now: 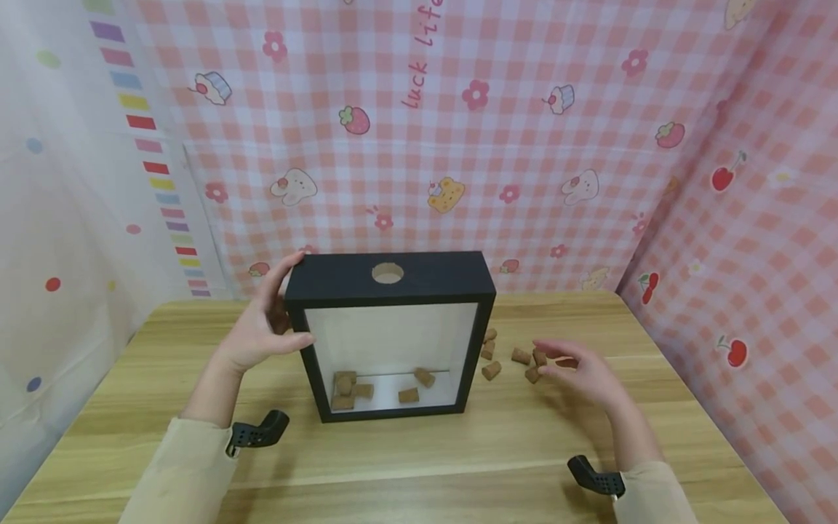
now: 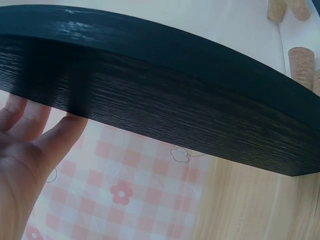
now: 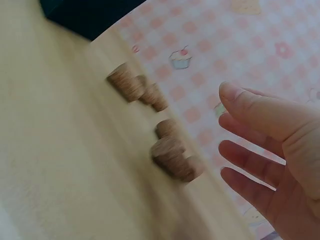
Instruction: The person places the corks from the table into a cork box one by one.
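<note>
Centre of the frame, the black box [image 1: 445,273] stands upright on the worktop [image 1: 366,466], round hole [image 1: 388,273] in its top, and the left hand [image 1: 262,331] has it by the left side! Thumb on the front edge, fingers round toward the back; that hand is clamped on the frame, and the left wrist view shows its fingertips at the far edge of the dark side panel.

Over to the right of centre: the loose corks [image 1: 521,356] lie scattered just beside the box, some near its right side, others right by the right hand's fingertips. The right hand [image 1: 583,375] hangs over that cluster, thumb and fingers well parted, and the right wrist view shows nothing between them: three corks in one group, three in another, all on the worktop to the left of the fingers there.

Inside the box, low behind the front frame, more corks: a small heap at the lower left, two lying apart at the lower right. Behind it all, a pink checked cloth [image 1: 497,145] fills the upper frame.
</note>
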`<state>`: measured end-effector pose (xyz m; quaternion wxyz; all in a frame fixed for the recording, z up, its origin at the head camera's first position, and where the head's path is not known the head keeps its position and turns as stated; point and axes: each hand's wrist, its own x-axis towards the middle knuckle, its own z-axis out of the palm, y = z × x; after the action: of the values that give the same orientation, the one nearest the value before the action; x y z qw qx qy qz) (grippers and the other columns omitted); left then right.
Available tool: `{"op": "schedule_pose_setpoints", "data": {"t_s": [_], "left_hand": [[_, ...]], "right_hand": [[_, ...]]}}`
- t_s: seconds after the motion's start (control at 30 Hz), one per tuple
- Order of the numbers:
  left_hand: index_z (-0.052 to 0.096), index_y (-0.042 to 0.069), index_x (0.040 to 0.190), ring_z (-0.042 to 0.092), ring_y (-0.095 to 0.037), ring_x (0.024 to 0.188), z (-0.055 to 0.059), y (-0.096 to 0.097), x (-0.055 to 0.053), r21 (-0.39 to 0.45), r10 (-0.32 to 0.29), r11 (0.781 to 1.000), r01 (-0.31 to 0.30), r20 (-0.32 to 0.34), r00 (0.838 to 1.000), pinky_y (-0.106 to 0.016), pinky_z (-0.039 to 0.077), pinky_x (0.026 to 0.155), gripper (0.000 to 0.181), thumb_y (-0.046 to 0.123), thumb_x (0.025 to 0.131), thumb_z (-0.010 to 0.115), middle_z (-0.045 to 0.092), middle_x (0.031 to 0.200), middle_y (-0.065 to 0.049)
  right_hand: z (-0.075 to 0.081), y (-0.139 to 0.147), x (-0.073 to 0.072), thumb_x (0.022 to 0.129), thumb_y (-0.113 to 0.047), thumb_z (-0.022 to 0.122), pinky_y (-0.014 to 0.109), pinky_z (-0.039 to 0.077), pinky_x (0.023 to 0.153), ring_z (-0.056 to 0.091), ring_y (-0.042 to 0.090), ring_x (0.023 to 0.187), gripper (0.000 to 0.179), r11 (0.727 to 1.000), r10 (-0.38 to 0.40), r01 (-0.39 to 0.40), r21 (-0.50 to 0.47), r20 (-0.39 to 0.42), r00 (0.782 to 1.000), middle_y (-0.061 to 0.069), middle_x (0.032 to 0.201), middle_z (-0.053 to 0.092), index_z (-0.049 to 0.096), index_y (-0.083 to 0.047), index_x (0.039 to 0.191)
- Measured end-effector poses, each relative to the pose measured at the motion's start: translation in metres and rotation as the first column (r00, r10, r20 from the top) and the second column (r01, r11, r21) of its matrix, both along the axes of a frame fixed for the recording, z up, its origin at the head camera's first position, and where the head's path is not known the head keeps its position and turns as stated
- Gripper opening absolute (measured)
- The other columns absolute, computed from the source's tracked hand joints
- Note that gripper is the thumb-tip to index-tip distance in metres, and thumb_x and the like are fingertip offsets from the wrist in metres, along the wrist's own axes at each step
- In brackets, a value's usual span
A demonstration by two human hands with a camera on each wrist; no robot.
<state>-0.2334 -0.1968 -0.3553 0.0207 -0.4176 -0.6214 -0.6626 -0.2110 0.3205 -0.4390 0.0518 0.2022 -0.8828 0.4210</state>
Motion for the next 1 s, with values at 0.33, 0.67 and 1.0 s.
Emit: {"op": "schedule_pose_setpoints", "data": {"t_s": [0.33, 0.67, 1.0], "left_hand": [[0.019, 0.02, 0.158, 0.064, -0.018, 0.092, 0.002, 0.001, 0.002, 0.012, -0.012, 1.0, 0.013, -0.029, 1.0, -0.03, 0.054, 0.077, 0.106, -0.019, 0.074, 0.07, 0.062, 0.116, -0.01], [0.019, 0.023, 0.158, 0.063, -0.017, 0.093, 0.001, -0.001, 0.002, -0.014, 0.02, 1.0, -0.02, 0.01, 1.0, -0.029, 0.053, 0.077, 0.105, -0.012, 0.077, 0.075, 0.06, 0.118, -0.007], [0.02, 0.024, 0.158, 0.063, -0.018, 0.098, 0.0, -0.001, 0.001, 0.004, 0.005, 1.0, -0.005, 0.005, 1.0, -0.03, 0.053, 0.08, 0.105, -0.018, 0.076, 0.071, 0.059, 0.122, -0.009]], "right_hand": [[-0.022, 0.003, -0.001, 0.086, 0.003, 0.073, 0.04, 0.054, 0.082, 0.06, 0.034, 0.101, 0.037, 0.999, 0.044, -0.043, 0.017, -0.039, 0.998, 0.026, 0.12, 0.062, 0.064, 0.011, 0.12], [-0.033, 0.003, -0.002, 0.083, -0.001, 0.077, 0.034, 0.051, 0.083, 0.06, 0.026, 0.1, 0.035, 0.994, 0.003, 0.005, 0.108, -0.075, 0.997, 0.017, 0.113, 0.064, 0.069, 0.004, 0.117], [-0.04, 0.002, 0.0, 0.085, -0.002, 0.077, 0.026, 0.043, 0.091, 0.057, 0.028, 0.106, 0.031, 0.989, -0.069, 0.079, 0.122, -0.087, 0.994, 0.012, 0.112, 0.066, 0.072, -0.001, 0.115]]}}
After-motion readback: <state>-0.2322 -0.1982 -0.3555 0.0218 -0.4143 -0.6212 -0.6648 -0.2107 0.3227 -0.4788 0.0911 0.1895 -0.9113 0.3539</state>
